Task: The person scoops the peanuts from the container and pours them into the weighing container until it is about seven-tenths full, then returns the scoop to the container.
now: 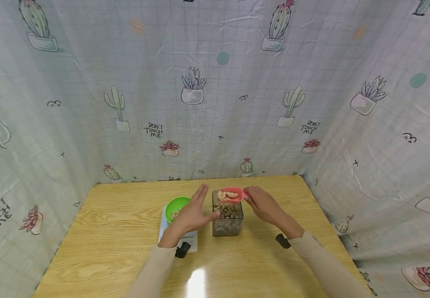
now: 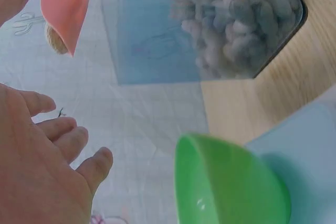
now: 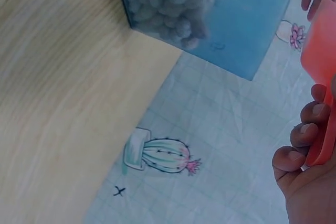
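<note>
My right hand [image 1: 264, 206] grips the handle of a pink-red scoop [image 1: 239, 194], fingers curled round it in the right wrist view. Several pale peanuts in their shells [image 1: 231, 194] lie in the scoop. It is above the mouth of a clear, dark-tinted square container [image 1: 225, 232], which is partly filled with more peanuts [image 1: 229, 212]. Between that container and a green bowl [image 1: 173, 203], my left hand [image 1: 194, 214] is held with its fingers extended and nothing in its grasp. A few peanuts show inside the bowl, partly hidden by the left hand.
Under the bowl sits a white kitchen scale [image 1: 192, 246], partly covered by the left wrist. Everything stands on a wooden table [image 1: 125, 231]. A cactus-print curtain [image 1: 215, 124] surrounds the table at the back and sides.
</note>
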Motion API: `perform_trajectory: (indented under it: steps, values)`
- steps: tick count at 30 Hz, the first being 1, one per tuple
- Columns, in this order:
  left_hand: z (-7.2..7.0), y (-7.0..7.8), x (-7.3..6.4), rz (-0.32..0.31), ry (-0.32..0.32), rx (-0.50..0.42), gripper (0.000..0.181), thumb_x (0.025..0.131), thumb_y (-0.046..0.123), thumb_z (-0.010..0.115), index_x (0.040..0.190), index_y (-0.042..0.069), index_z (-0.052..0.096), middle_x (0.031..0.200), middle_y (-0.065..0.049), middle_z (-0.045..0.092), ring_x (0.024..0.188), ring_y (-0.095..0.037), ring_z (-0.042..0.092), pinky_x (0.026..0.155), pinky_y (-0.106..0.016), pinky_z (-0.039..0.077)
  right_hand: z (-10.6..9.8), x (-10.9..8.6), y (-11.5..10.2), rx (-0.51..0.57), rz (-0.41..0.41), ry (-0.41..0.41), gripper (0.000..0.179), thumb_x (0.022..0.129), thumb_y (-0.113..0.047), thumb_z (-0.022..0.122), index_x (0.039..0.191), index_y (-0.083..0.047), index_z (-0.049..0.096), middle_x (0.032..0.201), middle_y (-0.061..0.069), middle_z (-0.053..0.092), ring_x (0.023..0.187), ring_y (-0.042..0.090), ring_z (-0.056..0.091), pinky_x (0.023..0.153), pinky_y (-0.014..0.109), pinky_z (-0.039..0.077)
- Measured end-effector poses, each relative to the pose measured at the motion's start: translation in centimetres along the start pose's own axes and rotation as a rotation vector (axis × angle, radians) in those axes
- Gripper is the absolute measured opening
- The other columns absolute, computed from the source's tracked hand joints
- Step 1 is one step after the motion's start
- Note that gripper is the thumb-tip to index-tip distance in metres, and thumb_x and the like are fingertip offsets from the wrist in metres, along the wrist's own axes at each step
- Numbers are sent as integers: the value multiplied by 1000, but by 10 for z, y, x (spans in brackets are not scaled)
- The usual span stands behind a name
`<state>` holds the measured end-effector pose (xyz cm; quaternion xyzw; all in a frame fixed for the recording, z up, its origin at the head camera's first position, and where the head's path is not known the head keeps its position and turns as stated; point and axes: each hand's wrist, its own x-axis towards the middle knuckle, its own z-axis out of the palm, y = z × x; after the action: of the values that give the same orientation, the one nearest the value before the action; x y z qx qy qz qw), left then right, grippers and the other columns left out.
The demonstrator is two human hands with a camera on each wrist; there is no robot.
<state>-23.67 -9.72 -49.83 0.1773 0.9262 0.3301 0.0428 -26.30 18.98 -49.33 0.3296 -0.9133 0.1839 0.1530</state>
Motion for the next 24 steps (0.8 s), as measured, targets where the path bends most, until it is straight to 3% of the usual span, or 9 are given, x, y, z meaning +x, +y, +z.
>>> perform_trajectory:
  steps: [6, 14, 24]
  values:
    - [-13, -10, -9, -9, 40, -26, 98, 88, 64, 60, 158, 35, -2, 167, 6, -3, 145, -38, 34, 103, -57, 43, -8, 9, -4, 6, -19, 3, 20, 104, -20, 49, 117, -10, 59, 106, 5, 64, 98, 21, 60, 83, 41, 50]
    - [-28, -34, -22, -33, 78, 32, 102, 87, 71, 55, 159, 27, -3, 168, 1, -3, 149, -37, 24, 107, -59, 39, -7, 26, -12, 6, -28, 6, 20, 104, -22, 49, 117, -12, 59, 111, 5, 65, 109, 25, 61, 90, 43, 51]
    - [-34, -64, -39, -76, 132, 62, 103, 87, 62, 63, 160, 20, 5, 168, -8, 3, 151, -38, 17, 109, -63, 34, 3, 48, -32, 44, 2, -77, 24, 105, -25, 47, 118, -10, 59, 113, 7, 66, 112, 27, 60, 94, 44, 50]
